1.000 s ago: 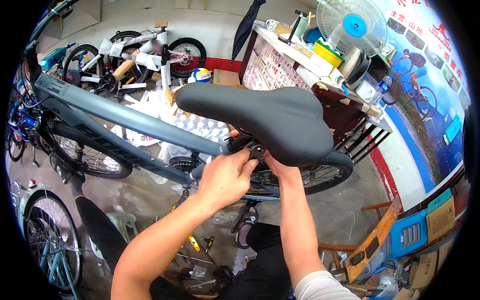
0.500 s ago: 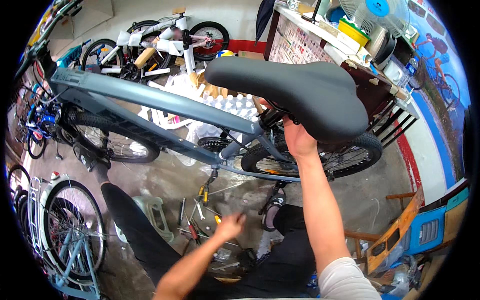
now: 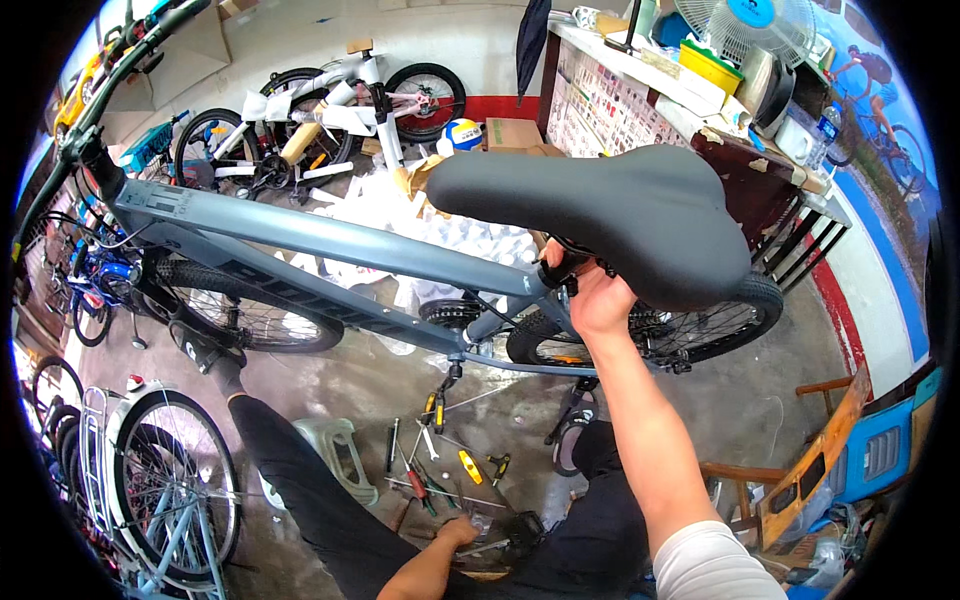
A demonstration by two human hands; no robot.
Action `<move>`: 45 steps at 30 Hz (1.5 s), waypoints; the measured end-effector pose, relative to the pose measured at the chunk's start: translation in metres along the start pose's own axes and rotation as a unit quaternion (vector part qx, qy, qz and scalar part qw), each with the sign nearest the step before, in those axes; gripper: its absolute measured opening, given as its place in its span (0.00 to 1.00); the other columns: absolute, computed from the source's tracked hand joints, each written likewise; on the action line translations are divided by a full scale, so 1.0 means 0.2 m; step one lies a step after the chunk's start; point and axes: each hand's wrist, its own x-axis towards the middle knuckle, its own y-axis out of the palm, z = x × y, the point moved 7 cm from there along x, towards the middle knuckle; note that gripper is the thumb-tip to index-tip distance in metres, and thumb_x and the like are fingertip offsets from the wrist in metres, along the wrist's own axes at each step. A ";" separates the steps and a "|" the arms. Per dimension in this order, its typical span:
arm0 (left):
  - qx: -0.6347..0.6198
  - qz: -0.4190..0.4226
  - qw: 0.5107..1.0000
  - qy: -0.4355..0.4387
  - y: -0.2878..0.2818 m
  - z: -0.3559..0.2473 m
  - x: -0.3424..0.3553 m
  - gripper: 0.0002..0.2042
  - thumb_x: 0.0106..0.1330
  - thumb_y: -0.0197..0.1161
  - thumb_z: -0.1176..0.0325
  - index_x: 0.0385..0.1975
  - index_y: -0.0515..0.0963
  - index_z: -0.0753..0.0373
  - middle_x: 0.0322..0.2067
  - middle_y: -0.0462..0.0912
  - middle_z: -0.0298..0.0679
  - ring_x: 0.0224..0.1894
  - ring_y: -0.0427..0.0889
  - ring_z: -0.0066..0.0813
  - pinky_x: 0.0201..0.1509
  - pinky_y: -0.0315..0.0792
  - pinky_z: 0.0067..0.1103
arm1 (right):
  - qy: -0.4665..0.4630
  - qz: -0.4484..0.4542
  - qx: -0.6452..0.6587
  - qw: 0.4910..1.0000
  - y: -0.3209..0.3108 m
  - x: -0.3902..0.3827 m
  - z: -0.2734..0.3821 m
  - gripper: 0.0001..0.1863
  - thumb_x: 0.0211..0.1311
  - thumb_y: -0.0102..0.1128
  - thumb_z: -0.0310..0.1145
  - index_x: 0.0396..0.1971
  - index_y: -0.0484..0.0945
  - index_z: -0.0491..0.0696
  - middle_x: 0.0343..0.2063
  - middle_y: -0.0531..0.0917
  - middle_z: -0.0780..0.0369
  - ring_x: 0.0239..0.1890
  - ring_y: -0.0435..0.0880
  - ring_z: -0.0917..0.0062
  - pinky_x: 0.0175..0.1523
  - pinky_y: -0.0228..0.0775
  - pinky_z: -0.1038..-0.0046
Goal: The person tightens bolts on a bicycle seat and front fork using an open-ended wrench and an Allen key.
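Note:
A grey-blue bicycle frame (image 3: 330, 240) stands across the view, with a black saddle (image 3: 600, 210) at its right end. Under the saddle, my right hand (image 3: 603, 300) is closed round the top of the seat post (image 3: 556, 272); the saddle partly hides its fingers. My left hand (image 3: 458, 532) is low over the floor, between my legs, its fingers curled; what they hold, if anything, is hidden. Just beyond it lie red-and-green-handled tools (image 3: 417, 485), a yellow-handled tool (image 3: 470, 467), a black-and-yellow T-shaped tool (image 3: 500, 467) and a spanner (image 3: 430, 443).
A pale plastic stool (image 3: 340, 460) stands left of the tools. Another bicycle wheel (image 3: 172, 490) is at the lower left. Behind the frame are a partly wrapped bicycle (image 3: 320, 110), shrink-wrapped bottles (image 3: 490, 240) and a cluttered counter (image 3: 690, 120). A wooden board (image 3: 815, 465) leans at the right.
My left hand has drawn back and down toward my body, uncovering the yellow-handled and T-shaped tools. My right hand stays under the saddle. The whole view has shifted slightly.

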 end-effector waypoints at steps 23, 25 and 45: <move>-0.023 -0.076 0.995 0.067 -0.37 -0.31 -0.35 0.34 0.69 0.53 0.37 0.50 0.82 0.69 0.48 0.83 0.61 0.56 0.81 0.58 0.60 0.73 0.43 | -0.068 0.017 -0.040 0.997 -0.02 -0.01 0.03 0.20 0.76 0.41 0.38 0.29 0.79 0.44 0.26 0.81 0.64 0.32 0.78 0.78 0.41 0.68 0.73; -0.165 -0.123 0.969 0.135 -0.46 -0.24 -0.31 0.26 0.73 0.58 0.46 0.43 0.83 0.70 0.31 0.87 0.45 0.35 0.86 0.35 0.42 0.76 0.30 | -0.073 0.013 -0.036 0.997 0.02 -0.01 0.01 0.20 0.76 0.41 0.37 0.29 0.79 0.43 0.26 0.81 0.63 0.32 0.78 0.77 0.41 0.68 0.73; -0.434 -0.422 0.564 0.562 -2.13 -1.10 -2.48 0.14 0.79 0.56 0.59 0.34 0.76 0.64 0.24 0.72 0.33 0.23 0.69 0.20 0.37 0.73 0.21 | -0.081 -0.002 -0.049 0.996 0.00 0.03 0.01 0.20 0.78 0.40 0.43 0.40 0.78 0.44 0.28 0.83 0.63 0.30 0.82 0.79 0.38 0.72 0.75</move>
